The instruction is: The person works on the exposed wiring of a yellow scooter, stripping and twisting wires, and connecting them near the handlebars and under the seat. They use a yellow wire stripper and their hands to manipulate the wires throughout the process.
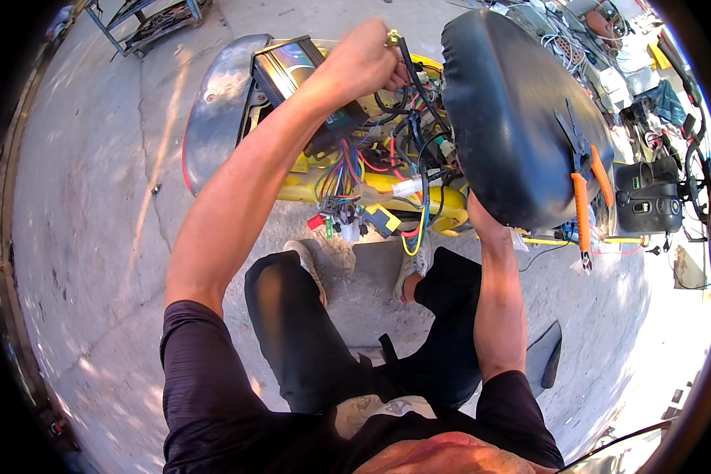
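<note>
My left hand [362, 60] is closed in a pinch on a black cable [409, 62], above the open body of a yellow-framed scooter [296, 188]. A small yellow connector [393, 37] shows beside its fingertips. My right hand [487, 216] reaches under the near edge of the black seat [513, 118], which hides its fingers. Between the hands lies a tangle of coloured wires [347, 167] with several plugs, among them a white connector [408, 187] and a yellow-and-black one [381, 220]. Left of them, partly behind my forearm, sits a finned black box [280, 67].
Pliers with orange handles [581, 162] lie on the seat. The black handlebar console [648, 197] is at the right. Cables and parts [600, 47] are heaped at the far right. A blue metal cart [146, 24] stands at the far left on the concrete floor [95, 237].
</note>
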`<state>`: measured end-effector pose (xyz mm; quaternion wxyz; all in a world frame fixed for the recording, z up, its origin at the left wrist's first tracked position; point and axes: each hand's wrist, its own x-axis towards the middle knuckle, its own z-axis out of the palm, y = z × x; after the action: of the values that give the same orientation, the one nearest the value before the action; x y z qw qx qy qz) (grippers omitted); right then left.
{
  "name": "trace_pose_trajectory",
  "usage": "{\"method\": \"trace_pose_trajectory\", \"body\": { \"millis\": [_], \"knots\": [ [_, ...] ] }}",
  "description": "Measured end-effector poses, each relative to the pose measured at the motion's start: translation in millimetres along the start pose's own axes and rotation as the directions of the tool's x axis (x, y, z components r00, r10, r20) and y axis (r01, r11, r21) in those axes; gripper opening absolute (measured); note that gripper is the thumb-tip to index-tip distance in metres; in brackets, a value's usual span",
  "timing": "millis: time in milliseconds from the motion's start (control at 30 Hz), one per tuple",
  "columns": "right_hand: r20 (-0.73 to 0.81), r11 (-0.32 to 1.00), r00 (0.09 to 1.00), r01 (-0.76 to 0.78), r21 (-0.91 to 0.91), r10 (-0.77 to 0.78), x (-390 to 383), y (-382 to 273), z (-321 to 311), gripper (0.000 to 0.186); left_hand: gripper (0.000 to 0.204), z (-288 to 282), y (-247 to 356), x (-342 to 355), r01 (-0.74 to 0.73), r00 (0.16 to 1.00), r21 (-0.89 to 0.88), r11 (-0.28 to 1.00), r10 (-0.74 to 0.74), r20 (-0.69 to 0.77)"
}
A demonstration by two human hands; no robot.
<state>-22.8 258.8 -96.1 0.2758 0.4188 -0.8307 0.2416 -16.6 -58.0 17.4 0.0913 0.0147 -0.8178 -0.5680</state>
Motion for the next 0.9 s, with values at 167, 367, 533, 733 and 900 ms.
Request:
{"method": "trace_pose_trajectory", "body": {
  "millis": [167,367,533,733,900],
  "knots": [
    [0.212,0.966,0.956,-0.232,0.116,0.204,-13,18,5,0.052,0.013,1,1,-2,0.004,1.0,-0.088,0.996,-0.002,0.018],
    [0.035,0.998,0.998,-0.045,-0.049,0.047,8,-5,6,0.03,0.019,5,-10,1,-0.082,0.994,0.051,0.995,0.085,-0.061],
    [0.361,0.973,0.92,-0.076,-0.219,0.153,-12,19,4,0.051,0.025,7,-11,-1,-0.109,0.982,0.215,0.97,0.139,-0.128],
    [0.289,0.977,0.949,-0.068,-0.202,0.126,2,1,-1,0.041,0.026,-5,-5,-8,-0.088,0.991,0.314,0.945,0.116,-0.073],
    [-0.096,0.992,0.994,0.055,0.117,-0.044,27,-9,0,0.022,0.026,-5,0,-12,-0.111,0.988,0.289,0.951,0.136,-0.067]
  ]
}}
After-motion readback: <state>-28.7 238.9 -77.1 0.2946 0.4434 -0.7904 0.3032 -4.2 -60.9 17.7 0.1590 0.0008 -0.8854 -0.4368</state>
